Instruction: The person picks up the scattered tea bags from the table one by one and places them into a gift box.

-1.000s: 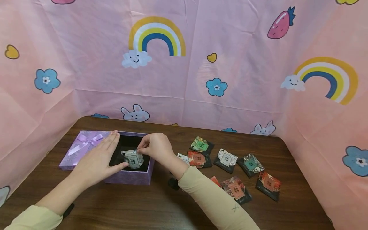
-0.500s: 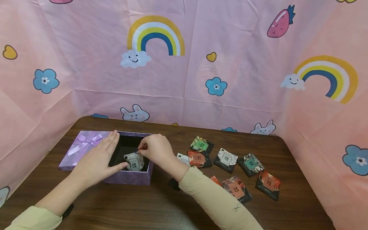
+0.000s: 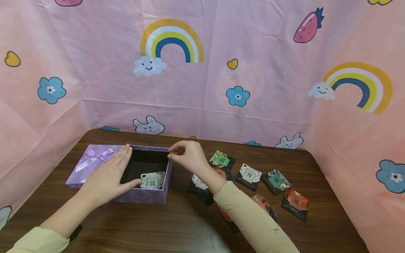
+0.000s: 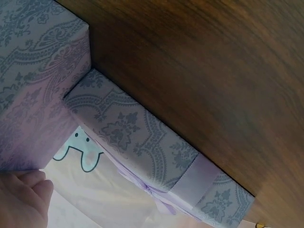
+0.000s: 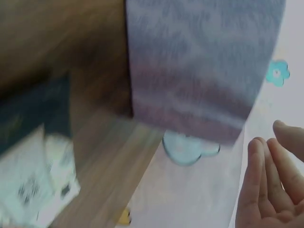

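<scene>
See pale sachet [image 3: 153,181] in near-R corner of box [image 3: 142,197], below & L of R hand [image 3: 191,156] (empty, thumb apart from fingertips), but closer to L hand [image 3: 105,175], laid across box, thumb splayed.

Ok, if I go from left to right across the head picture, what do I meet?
Purple bow, white packet inside the box, right hand, green packet, another white packet, teal packet, orange packet.
</scene>
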Available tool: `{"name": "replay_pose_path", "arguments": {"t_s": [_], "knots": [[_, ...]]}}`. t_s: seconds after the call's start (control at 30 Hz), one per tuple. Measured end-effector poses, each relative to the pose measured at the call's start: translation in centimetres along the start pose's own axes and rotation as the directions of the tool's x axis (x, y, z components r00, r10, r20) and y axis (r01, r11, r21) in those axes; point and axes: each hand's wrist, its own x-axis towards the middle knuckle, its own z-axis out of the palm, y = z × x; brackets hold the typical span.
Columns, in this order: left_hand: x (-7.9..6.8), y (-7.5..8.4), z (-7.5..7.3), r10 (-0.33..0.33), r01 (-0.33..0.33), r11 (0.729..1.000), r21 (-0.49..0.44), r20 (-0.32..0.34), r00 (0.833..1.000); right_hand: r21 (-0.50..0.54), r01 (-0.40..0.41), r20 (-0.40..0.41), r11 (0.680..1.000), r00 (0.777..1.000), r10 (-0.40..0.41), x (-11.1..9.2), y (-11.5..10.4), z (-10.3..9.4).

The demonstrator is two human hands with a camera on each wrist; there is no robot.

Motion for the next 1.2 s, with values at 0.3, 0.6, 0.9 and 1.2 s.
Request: {"name": "replay_pose_path", "arguments": {"t_s": [0.3, 0.6, 0.9, 1.2], "knots": [[0.0, -0.1, -0.3, 0.003, -0.003, 1.000, 0.004, 0.000, 1.000, 0.048, -0.090, -0.076, 0.995, 0.993, 0.094, 0.4, 3.6, -4.3], [0.0, -0.2, -0.2, 0.015, -0.015, 1.000, 0.001, -0.010, 1.000, 0.095, -0.191, -0.113, 0.977, 0.973, 0.202, 0.1, 7.8, -7.7], [0.1, -0.4, -0.1, 0.015, -0.015, 1.000, 0.003, -0.013, 1.000, 0.114, -0.283, -0.117, 0.952, 0.948, 0.296, -0.9, 11.8, -9.2], [0.3, -0.4, -0.1, 0.022, -0.022, 1.000, 0.011, -0.030, 0.999, 0.156, -0.344, -0.099, 0.926, 0.927, 0.361, -1.5, 15.1, -10.0]]}}
